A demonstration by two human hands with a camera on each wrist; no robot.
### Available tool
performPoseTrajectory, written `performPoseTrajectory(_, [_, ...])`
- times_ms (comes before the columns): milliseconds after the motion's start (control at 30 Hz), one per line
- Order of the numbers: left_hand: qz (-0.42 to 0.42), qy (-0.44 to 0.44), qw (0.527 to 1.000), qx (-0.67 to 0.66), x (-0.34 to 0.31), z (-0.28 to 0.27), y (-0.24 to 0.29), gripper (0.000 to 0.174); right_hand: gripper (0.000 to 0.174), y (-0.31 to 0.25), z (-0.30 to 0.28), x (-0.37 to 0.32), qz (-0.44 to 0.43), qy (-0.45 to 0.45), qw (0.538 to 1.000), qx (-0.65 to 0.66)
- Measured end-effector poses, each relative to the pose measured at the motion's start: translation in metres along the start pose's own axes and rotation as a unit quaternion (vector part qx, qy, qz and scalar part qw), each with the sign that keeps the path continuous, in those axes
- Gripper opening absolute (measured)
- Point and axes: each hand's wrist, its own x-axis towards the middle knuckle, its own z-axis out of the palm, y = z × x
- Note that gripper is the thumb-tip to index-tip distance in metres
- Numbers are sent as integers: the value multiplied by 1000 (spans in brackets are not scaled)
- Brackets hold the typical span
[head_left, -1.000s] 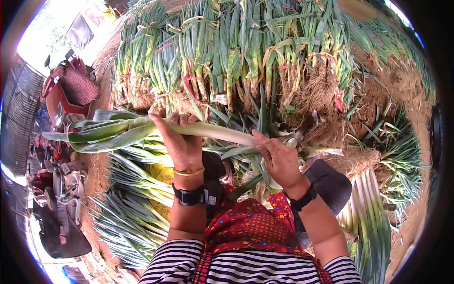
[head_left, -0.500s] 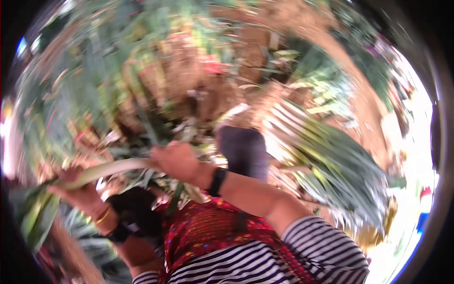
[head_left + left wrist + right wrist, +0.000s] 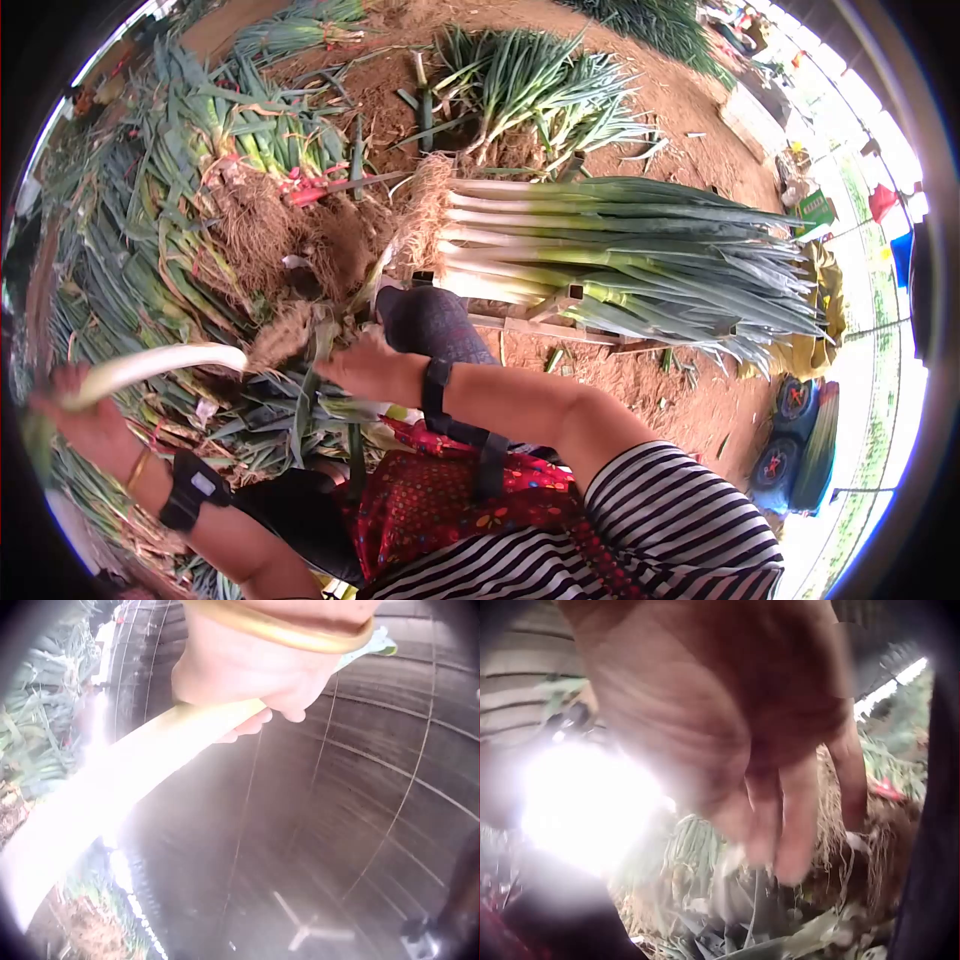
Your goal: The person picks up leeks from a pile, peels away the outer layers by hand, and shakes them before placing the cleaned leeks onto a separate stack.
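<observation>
At the far left of the head view, my left hand grips a leek, its white end pointing right. The left wrist view shows fingers curled round the same pale stalk, with part of a green leaf beyond the wrist. My right hand is apart from the leek, over loose leaves near the knee. In the right wrist view the right hand hangs with its fingers loosely extended, downward, and nothing shows between them.
A row of leeks with roots at its left lies on a wooden frame at the right. Bundled leeks with roots lie at the left, a green pile behind. Blue containers stand at the lower right.
The view has turned toward the right, bringing the leek row into sight. The right hand has let go of the white end, and the left hand has carried the leek to the far left.
</observation>
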Motion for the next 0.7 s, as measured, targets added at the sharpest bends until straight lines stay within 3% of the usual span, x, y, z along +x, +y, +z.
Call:
performPoseTrajectory(33, [-78,-100,992,-21,16,8,-18,27,12,2,-2,-6,-58,33,997,-31])
performPoseTrajectory(67, [-76,-83,992,59,18,42,-41,24,14,3,-5,-13,-117,64,989,-62])
performPoseTrajectory(100, [-72,-64,986,138,13,86,-67,22,14,5,-26,-18,-113,66,989,-63])
performPoseTrajectory(167, [-69,-99,953,278,13,145,-116,27,17,17,-91,-28,-38,-112,990,-82])
performPoseTrajectory(233, [-83,-194,912,352,-10,214,-148,31,15,45,-114,-53,-85,61,990,-91])
performPoseTrajectory(300, [-110,-323,841,420,-16,261,-180,33,11,57,-158,-76,-95,58,988,-103])
performPoseTrajectory(367, [-43,-419,823,381,-33,303,-223,32,9,39,-184,-97,-50,-153,986,-40])
performPoseTrajectory(400, [-50,-466,790,396,-42,322,-240,34,10,40,-161,-115,-101,-133,981,95])
performPoseTrajectory(433, [-58,-510,754,410,-51,340,-255,37,8,25,-163,-126,-112,-234,966,12])
performPoseTrajectory(500, [-21,-579,716,390,-76,365,-290,40,7,37,-156,-153,-202,-17,976,77])
performPoseTrajectory(567, [-6,-625,676,389,-108,381,-317,40,13,49,-224,-155,-103,68,989,-79])
performPoseTrajectory(633, [16,-665,617,421,-135,389,-336,45,39,97,-249,-171,-39,267,944,-189])
performPoseTrajectory(667, [44,-729,593,339,-139,387,-347,46,52,115,-263,-179,60,231,936,-258])
performPoseTrajectory(700, [32,-674,617,405,-158,397,-324,44,65,130,-273,-190,158,191,913,-324])
